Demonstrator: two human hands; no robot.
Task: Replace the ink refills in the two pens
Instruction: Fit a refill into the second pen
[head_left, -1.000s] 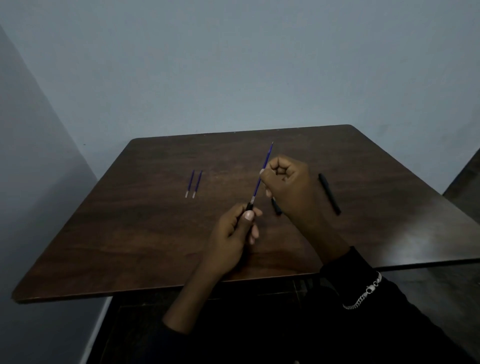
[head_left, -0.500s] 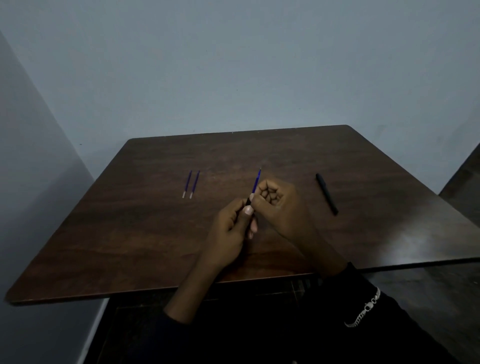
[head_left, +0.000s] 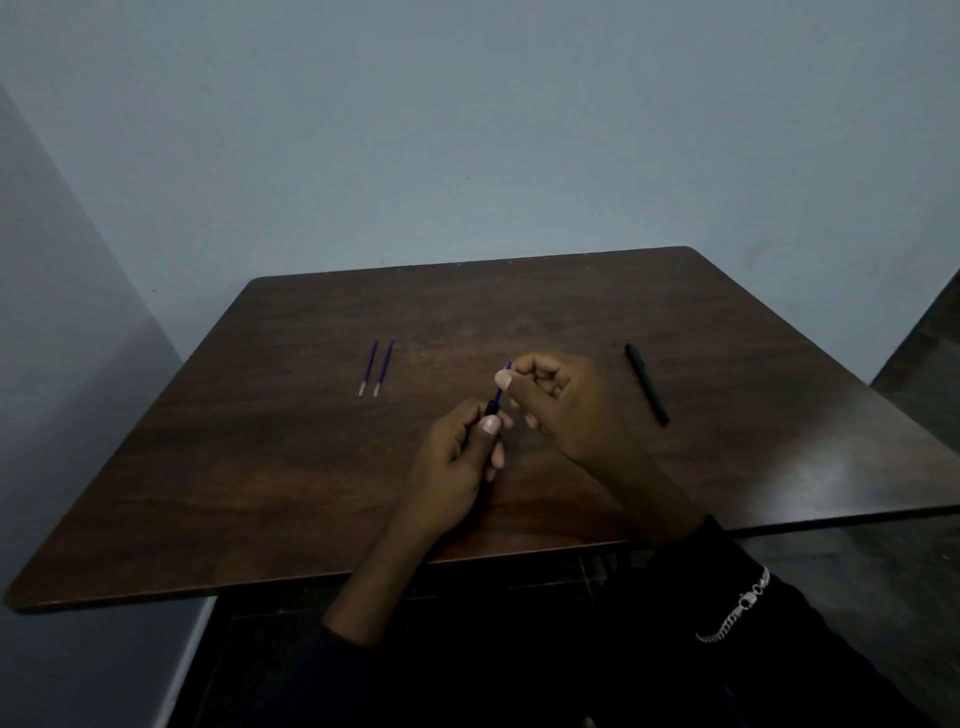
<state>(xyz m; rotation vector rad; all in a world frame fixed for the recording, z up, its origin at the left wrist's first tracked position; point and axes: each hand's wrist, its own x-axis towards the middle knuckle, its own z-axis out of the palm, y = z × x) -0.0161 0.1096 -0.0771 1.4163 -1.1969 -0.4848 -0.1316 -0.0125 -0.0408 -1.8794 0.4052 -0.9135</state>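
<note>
Blue plastic is showing between the two hands: a thin blue ink refill (head_left: 501, 389) is sticking out of a short black pen barrel (head_left: 491, 407) and slanting up and away from the person. The fingertips (head_left: 503, 382) of the right hand (head_left: 571, 410) are pinching this refill near its upper end, thumb against forefinger, while the remaining fingers are curling loosely toward the palm. Just below, the left hand (head_left: 452, 467) is gripping the black barrel, its thumb pressing near the barrel's open end and its fingers wrapping round the rest, so most of the barrel is hiding inside the hand. Both hands are working low over the middle of a dark brown wooden table (head_left: 260, 493); whether they are touching it cannot be told. Well to the left, a pair of spare blue refills (head_left: 383, 368) is lying side by side on the wood, pale tips pointing toward the person. To the right, apart from the right hand, a slim black pen (head_left: 647, 384) is lying at a slant. A silver chain bracelet (head_left: 737, 610) is sitting over the dark sleeve (head_left: 779, 654) of the right arm. A blue-grey wall (head_left: 467, 130) is standing behind the table.
</note>
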